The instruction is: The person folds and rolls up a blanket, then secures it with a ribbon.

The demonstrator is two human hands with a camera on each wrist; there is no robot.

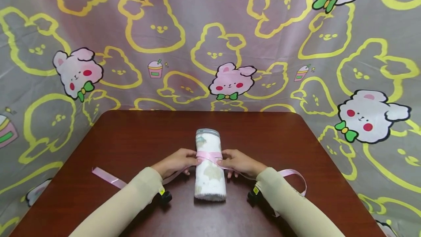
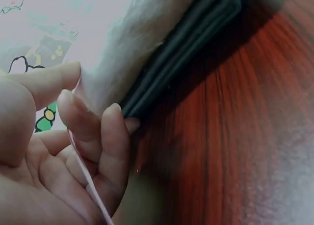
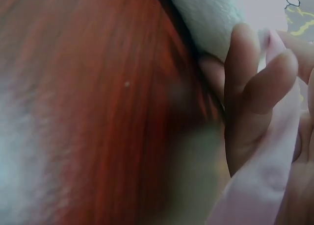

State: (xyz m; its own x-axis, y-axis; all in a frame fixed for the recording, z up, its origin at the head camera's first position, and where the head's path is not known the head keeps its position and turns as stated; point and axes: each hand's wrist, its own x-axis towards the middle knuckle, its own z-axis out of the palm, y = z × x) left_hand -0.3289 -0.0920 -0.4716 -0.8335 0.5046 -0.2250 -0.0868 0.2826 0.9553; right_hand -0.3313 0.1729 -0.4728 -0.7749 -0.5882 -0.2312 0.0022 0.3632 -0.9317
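Observation:
A fluffy white roll of cloth [image 1: 210,184] with beige patches, towel-like, lies lengthwise on the table, its grey end pointing away. Pink ribbon [image 1: 209,155] wraps its middle and crosses on top. At the roll's left side, my left hand [image 1: 175,162] pinches one end section of the ribbon; in the left wrist view that ribbon [image 2: 84,166] runs edge-on down across the palm. From the right side my right hand [image 1: 245,162] grips the other section, and the right wrist view has this ribbon [image 3: 262,178] passing between thumb and fingers. Dark folded material [image 2: 189,46] shows under the roll.
The brown wooden table [image 1: 148,131] has rounded far corners. A ribbon tail [image 1: 110,178] lies beyond the left forearm, and a ribbon loop [image 1: 302,182] curves out beside the right sleeve. A cartoon-patterned curtain [image 1: 184,57] stands behind and at both sides.

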